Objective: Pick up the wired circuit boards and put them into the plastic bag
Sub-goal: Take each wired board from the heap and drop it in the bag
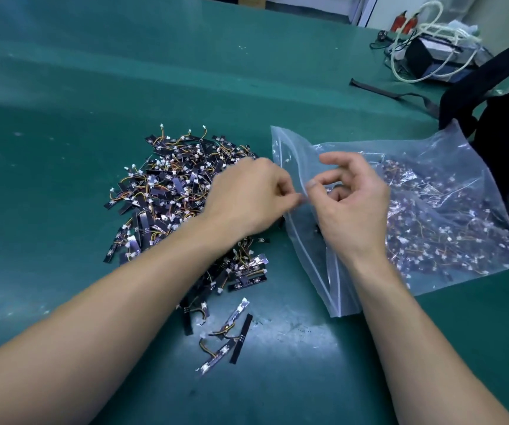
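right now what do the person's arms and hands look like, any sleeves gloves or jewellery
Both arms are bare from the frame edge to the wrist: no sleeves show. The left hand and the right hand wear no gloves, and no rings, watch or wrist strap are visible. Fingernails look short and unpainted. No markings, tape or cables show on either arm.

Single head view, worn on the person's head, aimed forward and steeply down at a green table (63, 87). Close range: both forearms enter from the bottom edge, hands mid-frame. Wide-angle lens, table edges bow. Far end of table and a room wall show at top right. No second view to overlap.
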Demonstrator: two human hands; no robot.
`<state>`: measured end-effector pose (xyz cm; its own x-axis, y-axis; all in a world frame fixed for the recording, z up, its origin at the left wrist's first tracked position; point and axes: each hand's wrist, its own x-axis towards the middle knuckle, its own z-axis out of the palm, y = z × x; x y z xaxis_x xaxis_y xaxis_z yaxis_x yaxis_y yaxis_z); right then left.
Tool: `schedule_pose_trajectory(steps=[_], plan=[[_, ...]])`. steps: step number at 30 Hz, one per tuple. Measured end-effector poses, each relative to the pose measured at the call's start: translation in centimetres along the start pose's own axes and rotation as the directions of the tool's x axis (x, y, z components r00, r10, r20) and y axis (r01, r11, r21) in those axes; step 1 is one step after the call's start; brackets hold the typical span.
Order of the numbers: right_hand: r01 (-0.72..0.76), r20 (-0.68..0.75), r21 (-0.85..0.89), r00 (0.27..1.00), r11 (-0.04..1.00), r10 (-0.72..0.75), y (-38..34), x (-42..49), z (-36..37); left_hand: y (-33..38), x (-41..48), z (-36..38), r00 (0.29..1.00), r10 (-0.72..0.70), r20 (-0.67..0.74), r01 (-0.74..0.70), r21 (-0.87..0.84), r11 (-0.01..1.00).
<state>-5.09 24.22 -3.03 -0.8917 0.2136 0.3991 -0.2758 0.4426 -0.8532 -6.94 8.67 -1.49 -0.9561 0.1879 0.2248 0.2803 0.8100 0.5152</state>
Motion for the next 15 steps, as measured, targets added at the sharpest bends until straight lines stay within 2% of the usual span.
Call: schedule_pose_trajectory(steps=[3,5,10,15], plan=[[-0.002,0.082,-0.086,0.997,0.996,0.009,0.4,-0.2,0.4,-3.0,-0.5,-2.1,0.994,0.071,-0.082,-0.068,0.041,0.997],[-0.001,0.138,-0.159,0.990,0.987,0.023,0.8,-0.2,0.7,-4.8,-0.9,-2.9,0.988,0.123,-0.089,-0.118,0.063,0.991],[-0.001,0.281,-0.343,0.954,0.939,0.104,2.1,-0.3,1.1,-7.2,-1.9,-3.4,0.972,0.234,-0.025,-0.230,0.110,0.967],[0.020,0.283,-0.341,0.956,0.940,0.082,2.6,-0.3,1.2,-7.5,-1.8,-3.7,0.959,0.283,0.028,-0.284,0.154,0.947]])
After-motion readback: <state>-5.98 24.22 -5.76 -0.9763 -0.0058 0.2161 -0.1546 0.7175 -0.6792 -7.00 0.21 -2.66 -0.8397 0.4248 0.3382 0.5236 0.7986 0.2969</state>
